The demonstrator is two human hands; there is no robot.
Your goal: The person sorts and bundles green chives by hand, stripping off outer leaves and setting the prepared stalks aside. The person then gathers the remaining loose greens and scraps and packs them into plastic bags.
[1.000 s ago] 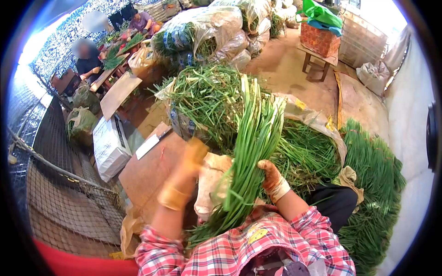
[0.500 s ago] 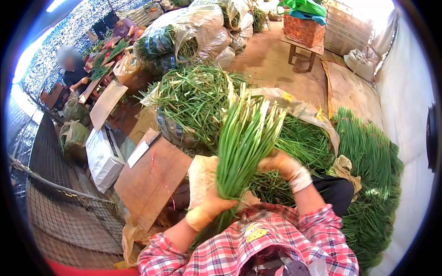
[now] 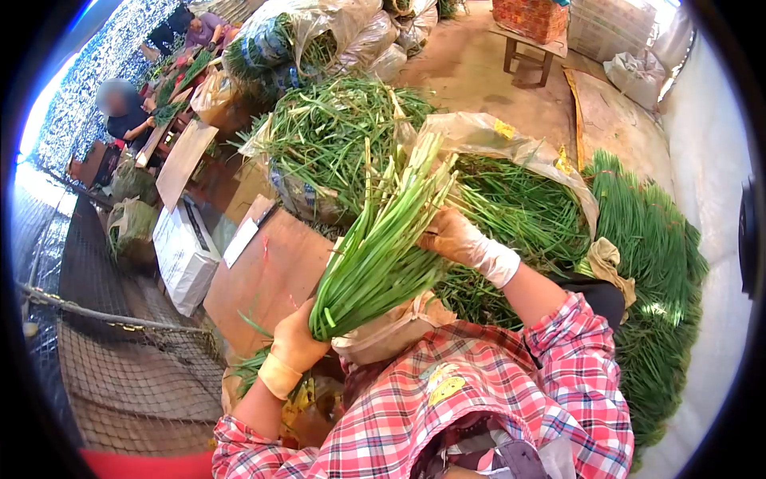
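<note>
In the head view, we see the left hand (image 3: 298,338) wrapped around the lower end of a green stalk bundle (image 3: 379,259) at the frame's centre. The right hand (image 3: 456,238) curls partly open at the bundle's right side; we cannot tell its grip. A knife (image 3: 242,241) lies along the board's (image 3: 279,259) upper-left edge; brown floor (image 3: 455,76) spreads across upper centre.

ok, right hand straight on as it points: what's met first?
Likely the bunch of green stalks gripped in the left hand; depth is unclear, so the right hand may already be touching it.
</note>
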